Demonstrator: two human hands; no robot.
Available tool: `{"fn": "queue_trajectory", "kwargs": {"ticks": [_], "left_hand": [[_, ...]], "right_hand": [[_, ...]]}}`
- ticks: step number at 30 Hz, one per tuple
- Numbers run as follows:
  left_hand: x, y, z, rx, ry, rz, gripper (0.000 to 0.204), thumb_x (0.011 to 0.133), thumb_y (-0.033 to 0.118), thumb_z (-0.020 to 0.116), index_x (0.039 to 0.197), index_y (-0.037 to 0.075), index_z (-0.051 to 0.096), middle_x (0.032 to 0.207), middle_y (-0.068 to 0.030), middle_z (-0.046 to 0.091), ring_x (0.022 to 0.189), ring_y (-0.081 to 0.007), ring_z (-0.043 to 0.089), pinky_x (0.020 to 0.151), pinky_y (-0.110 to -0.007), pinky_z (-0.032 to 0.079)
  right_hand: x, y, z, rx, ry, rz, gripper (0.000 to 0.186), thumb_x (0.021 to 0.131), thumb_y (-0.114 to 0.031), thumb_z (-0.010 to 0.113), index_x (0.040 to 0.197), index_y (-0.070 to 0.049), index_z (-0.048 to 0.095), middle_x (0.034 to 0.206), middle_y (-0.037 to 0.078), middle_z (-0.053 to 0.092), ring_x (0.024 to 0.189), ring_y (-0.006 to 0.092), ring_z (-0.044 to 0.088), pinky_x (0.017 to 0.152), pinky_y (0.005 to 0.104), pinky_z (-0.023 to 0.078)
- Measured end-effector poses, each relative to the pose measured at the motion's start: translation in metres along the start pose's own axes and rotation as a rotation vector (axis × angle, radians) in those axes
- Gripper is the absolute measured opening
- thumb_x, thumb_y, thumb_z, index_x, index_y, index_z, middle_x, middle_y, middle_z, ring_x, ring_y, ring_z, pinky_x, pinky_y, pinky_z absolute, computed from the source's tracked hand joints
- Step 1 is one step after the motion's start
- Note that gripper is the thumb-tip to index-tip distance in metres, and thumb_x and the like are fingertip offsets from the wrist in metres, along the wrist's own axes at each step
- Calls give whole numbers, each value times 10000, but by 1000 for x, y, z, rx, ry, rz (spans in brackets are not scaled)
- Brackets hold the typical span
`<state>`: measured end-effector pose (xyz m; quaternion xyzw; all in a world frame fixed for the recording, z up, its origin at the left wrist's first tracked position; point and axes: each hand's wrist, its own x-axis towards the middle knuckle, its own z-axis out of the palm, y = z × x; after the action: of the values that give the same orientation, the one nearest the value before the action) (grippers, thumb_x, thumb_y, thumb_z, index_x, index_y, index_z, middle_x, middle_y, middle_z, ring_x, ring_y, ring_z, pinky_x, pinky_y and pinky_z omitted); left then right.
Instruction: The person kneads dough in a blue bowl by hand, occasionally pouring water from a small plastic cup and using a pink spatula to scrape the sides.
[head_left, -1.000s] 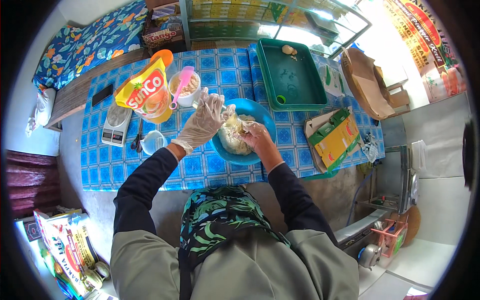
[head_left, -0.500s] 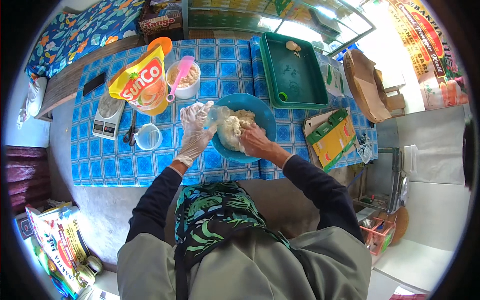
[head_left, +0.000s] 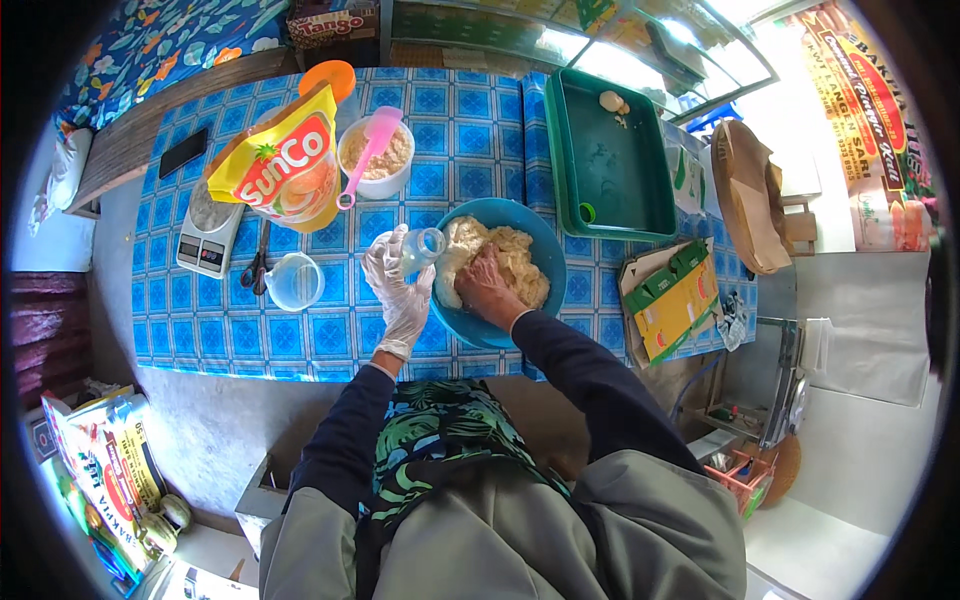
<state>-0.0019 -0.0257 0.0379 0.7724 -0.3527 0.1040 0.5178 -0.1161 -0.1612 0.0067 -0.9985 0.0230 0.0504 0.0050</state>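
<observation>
My left hand [head_left: 397, 290], in a thin clear glove, is closed round a small clear cup [head_left: 424, 246] just left of the blue bowl [head_left: 556, 285]. The cup is tilted, its round mouth turned toward the bowl. Pale, lumpy dough [head_left: 522, 262] fills much of the bowl. My right hand [head_left: 484, 288], which looks bare, is pushed into that dough, fingers curled into it and their tips hidden. Left of the bowl stand a white tub [head_left: 385, 187] of tan crumbs with a pink spoon [head_left: 376, 142] across it, and a translucent measuring cup [head_left: 295, 282].
A yellow oil pouch [head_left: 280, 165], a kitchen scale [head_left: 208, 240], scissors [head_left: 257, 266] and a phone [head_left: 184, 154] lie at the left. A green tray [head_left: 615, 160] with small dough pieces sits back right. Flattened cartons [head_left: 672, 300] lie near the right edge.
The cup has moved back from over the dough to the bowl's left rim in my left hand. My right hand has shifted left and pressed into the dough, which looks more gathered.
</observation>
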Motion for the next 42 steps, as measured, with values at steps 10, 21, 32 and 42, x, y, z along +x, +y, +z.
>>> {"fn": "queue_trajectory", "kwargs": {"ticks": [10, 21, 32, 42], "left_hand": [[-4, 10, 0, 121, 48, -30, 756, 714, 121, 744, 1409, 135, 446, 1240, -120, 469, 1135, -341, 436, 979, -491, 345], [-3, 8, 1, 91, 20, -42, 750, 719, 145, 745, 1411, 133, 458, 1254, -114, 454, 1148, -334, 413, 998, -487, 337], [-2, 7, 12, 61, 59, -83, 698, 747, 137, 723, 1397, 126, 468, 1276, -135, 479, 1179, -348, 439, 998, -501, 342], [-6, 14, 17, 26, 78, -69, 650, 801, 185, 695, 1401, 98, 459, 1294, -119, 465, 1188, -325, 418, 1006, -475, 326]], "right_hand": [[4, 3, -4, 112, -55, 176, 70, 699, -148, 659, 698, -96, 707, 696, 124, 675, 705, 308, 673, 888, 484, 423], [-46, 32, -99, 414, -444, 0, 341, 694, -72, 659, 1002, 69, 624, 973, 240, 635, 1018, 384, 603, 892, 527, 448], [-59, 27, -23, 61, -228, -69, 198, 637, -190, 717, 799, -78, 701, 810, 135, 640, 878, 331, 612, 950, 589, 356], [-19, 19, 14, 103, 10, 243, 103, 722, -164, 645, 728, -115, 735, 713, 99, 692, 722, 266, 680, 799, 484, 412]]}}
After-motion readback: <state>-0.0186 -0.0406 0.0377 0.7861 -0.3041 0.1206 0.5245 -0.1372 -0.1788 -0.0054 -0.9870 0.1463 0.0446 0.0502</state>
